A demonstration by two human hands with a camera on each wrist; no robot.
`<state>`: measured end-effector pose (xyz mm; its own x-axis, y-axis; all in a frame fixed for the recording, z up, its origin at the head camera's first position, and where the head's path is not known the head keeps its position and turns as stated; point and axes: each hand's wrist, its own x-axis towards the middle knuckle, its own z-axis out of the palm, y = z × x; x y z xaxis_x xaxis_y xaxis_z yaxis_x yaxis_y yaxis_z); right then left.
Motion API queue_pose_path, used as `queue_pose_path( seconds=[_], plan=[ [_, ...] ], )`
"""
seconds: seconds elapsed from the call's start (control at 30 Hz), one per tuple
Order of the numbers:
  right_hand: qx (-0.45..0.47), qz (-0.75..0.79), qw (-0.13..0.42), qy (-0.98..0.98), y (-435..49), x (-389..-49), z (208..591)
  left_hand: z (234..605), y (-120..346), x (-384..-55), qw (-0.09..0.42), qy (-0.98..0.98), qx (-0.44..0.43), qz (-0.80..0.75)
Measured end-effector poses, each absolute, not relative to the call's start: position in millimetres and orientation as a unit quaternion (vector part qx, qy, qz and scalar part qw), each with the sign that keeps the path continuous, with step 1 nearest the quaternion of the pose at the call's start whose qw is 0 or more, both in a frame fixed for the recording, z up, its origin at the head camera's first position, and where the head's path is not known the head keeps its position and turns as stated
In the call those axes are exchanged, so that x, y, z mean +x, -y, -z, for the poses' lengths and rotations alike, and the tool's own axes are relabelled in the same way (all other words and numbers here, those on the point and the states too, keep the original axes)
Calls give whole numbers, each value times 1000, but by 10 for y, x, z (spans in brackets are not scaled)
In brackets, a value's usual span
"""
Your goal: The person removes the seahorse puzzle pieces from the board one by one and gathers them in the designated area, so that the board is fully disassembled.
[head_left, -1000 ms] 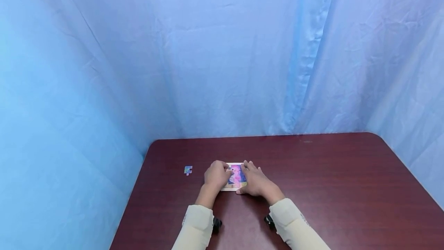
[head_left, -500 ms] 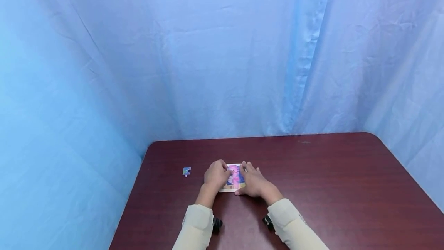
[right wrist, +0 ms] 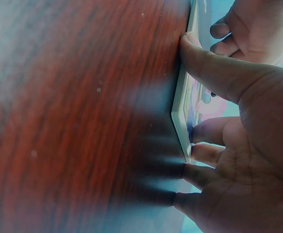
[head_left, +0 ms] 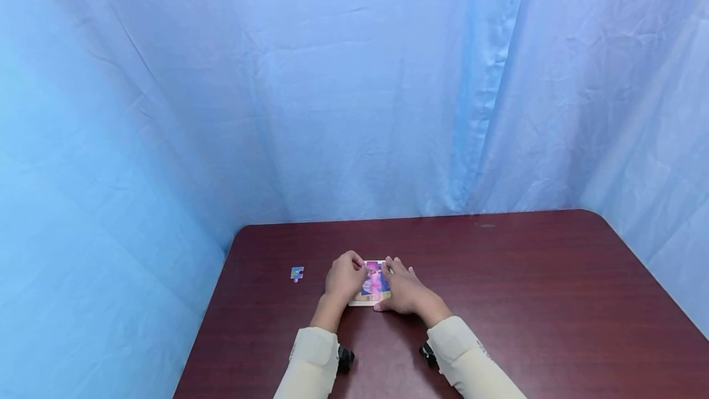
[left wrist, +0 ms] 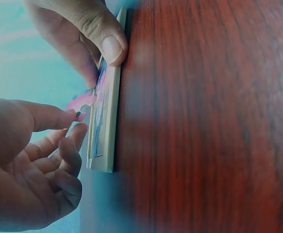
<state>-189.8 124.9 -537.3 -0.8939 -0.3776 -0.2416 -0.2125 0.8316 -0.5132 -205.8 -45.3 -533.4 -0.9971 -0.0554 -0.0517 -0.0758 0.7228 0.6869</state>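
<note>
A small picture puzzle in a pale frame (head_left: 362, 303) lies flat on the table, showing pink and blue printing. My left hand (head_left: 344, 277) is over its left side, thumb and index finger pinching a pink puzzle piece (left wrist: 77, 101); in the left wrist view this piece stands tilted just above the picture. On the right side, my right hand (head_left: 407, 290) rests with straight, spread fingers. Its thumb (right wrist: 194, 46) presses the frame's near edge, and two fingertips touch the frame near its corner. The other two fingers reach to the tabletop. Both hands cover parts of the puzzle.
A loose blue puzzle piece (head_left: 296, 273) lies on the dark red wooden table (head_left: 515, 300), left of the frame. Blue curtains (head_left: 354, 97) hang behind the table and along its sides. Each wrist has a small black device under the cream sleeves (head_left: 316, 350).
The left hand has shifted up slightly and turned its fingers a little, uncovering more of the picture. The right hand stays on the frame. The loose blue piece lies where it was.
</note>
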Motion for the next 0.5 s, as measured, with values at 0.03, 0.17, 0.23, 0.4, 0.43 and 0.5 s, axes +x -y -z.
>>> queue_pose_path(
  seconds=[0.03,0.17,0.23,0.4,0.43,0.5],
  plan=[
    [-156,244,169,-942,-1248,-1897,5370,5336,459,-2060,12,-926,-36,-374],
    [-155,243,172,-942,-1248,-1898,5369,5333,488,-2056,10,-920,-40,-390],
    [-154,243,174,-942,-1249,-1899,5364,5335,506,-2051,10,-917,-41,-397],
    [-153,245,171,-942,-1251,-1904,5366,5327,566,-2039,4,-915,-49,-401],
    [-153,246,172,-942,-1251,-1905,5369,5325,581,-2036,4,-915,-52,-400],
    [-153,249,171,-941,-1251,-1907,5373,5325,613,-2031,3,-916,-58,-397]
  ],
)
